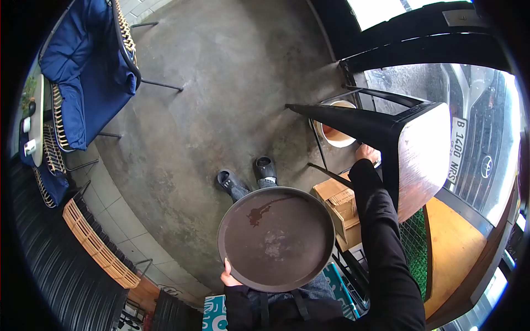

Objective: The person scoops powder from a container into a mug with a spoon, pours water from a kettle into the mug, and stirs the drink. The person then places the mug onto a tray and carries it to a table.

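Observation:
My left hand (229, 275) grips the near left rim of a round dark brown tray (287, 237), thumb on top and the other fingers hidden beneath. A wet patch and pale smudges mark the tray's top. My right hand (366, 153) reaches out to the right, between the legs of a black stool (381, 127) with a worn seat. Its fingers look curled; a small pale thing shows beside them, too unclear to name. Just past that hand, a white bucket (338, 138) with something orange-brown inside stands on the floor.
An opened cardboard box (339, 207) sits under my right arm. Navy cushioned chairs (105, 83) stand at the left, above a long woven rattan piece (99, 243). A wooden panel (455, 248) is at the lower right. Behind glass, a parked car (486, 143) shows.

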`<action>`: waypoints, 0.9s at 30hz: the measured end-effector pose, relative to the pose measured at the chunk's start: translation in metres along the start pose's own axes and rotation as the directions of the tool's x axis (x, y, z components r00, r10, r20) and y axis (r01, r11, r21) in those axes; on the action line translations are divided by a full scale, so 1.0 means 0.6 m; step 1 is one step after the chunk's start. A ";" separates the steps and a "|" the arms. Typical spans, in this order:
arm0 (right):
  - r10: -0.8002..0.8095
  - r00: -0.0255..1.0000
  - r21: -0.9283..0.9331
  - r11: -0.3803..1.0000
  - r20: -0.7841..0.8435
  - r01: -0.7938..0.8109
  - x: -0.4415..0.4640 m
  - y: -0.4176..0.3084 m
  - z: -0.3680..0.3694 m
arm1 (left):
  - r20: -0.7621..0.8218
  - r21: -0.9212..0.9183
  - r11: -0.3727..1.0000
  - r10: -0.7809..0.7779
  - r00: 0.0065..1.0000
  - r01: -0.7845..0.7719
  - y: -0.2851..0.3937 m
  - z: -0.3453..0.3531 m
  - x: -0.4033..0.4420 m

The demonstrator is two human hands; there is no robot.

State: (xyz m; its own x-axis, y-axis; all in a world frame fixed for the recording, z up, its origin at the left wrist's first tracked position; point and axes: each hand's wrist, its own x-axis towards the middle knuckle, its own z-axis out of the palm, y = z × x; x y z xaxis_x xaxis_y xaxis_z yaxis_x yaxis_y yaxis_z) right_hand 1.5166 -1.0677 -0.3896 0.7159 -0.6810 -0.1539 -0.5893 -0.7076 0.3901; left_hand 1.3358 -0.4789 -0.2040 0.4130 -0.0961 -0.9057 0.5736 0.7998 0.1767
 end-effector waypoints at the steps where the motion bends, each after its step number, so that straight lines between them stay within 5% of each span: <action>1: -0.002 1.000 0.000 1.000 -0.003 0.002 0.003 -0.001 -0.008 | 0.014 0.021 1.000 0.019 1.000 -0.020 0.000 0.010 -0.002; 7: 0.107 0.970 0.191 0.970 0.219 -0.150 -0.010 -0.018 -0.096 | 0.067 0.032 0.999 -0.003 0.998 0.001 -0.016 0.023 -0.016; 9: 0.236 0.936 0.365 0.873 0.262 -0.323 -0.016 -0.024 -0.089 | 0.061 0.016 1.000 0.016 0.998 -0.017 -0.035 0.018 -0.018; 10: 0.373 0.919 0.448 0.806 0.125 -0.388 -0.009 -0.008 0.013 | 0.053 0.008 0.999 0.034 0.998 -0.034 -0.040 0.015 -0.019; 12: 0.376 0.845 0.763 0.387 0.381 -0.517 -0.028 0.009 0.101 | 0.026 -0.030 0.999 0.036 0.999 -0.035 -0.048 0.012 -0.029; 15: 0.157 0.744 0.747 -0.313 0.650 -0.587 -0.121 -0.048 -0.016 | -0.002 -0.060 0.997 0.056 0.998 -0.056 -0.053 0.011 -0.033; 19: -0.021 0.829 0.749 -0.417 0.559 -0.516 -0.231 -0.070 -0.148 | 0.003 -0.051 0.988 0.144 0.990 -0.144 -0.060 0.004 -0.045; 21: -0.020 0.867 0.812 -0.341 0.498 -0.474 -0.282 -0.070 -0.209 | 0.054 -0.075 0.981 0.185 0.981 -0.181 -0.070 -0.040 -0.045; 24: -0.213 0.943 0.966 0.030 0.255 -0.255 -0.358 -0.056 -0.279 | 0.026 -0.125 0.960 0.256 0.966 -0.251 -0.095 -0.104 -0.055; 27: -0.388 0.915 0.993 0.085 0.112 -0.085 -0.451 -0.074 -0.398 | -0.092 -0.153 0.932 0.317 0.944 -0.328 -0.115 -0.152 -0.087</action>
State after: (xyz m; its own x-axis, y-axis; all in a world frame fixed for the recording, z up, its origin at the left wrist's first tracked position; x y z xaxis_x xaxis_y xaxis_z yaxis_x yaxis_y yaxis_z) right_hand 1.4387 -0.8069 -0.1485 0.8418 -0.3696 -0.3934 -0.4829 -0.1897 -0.8549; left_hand 1.2100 -0.4753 -0.2040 0.5070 0.2176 -0.8340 0.2911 0.8675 0.4033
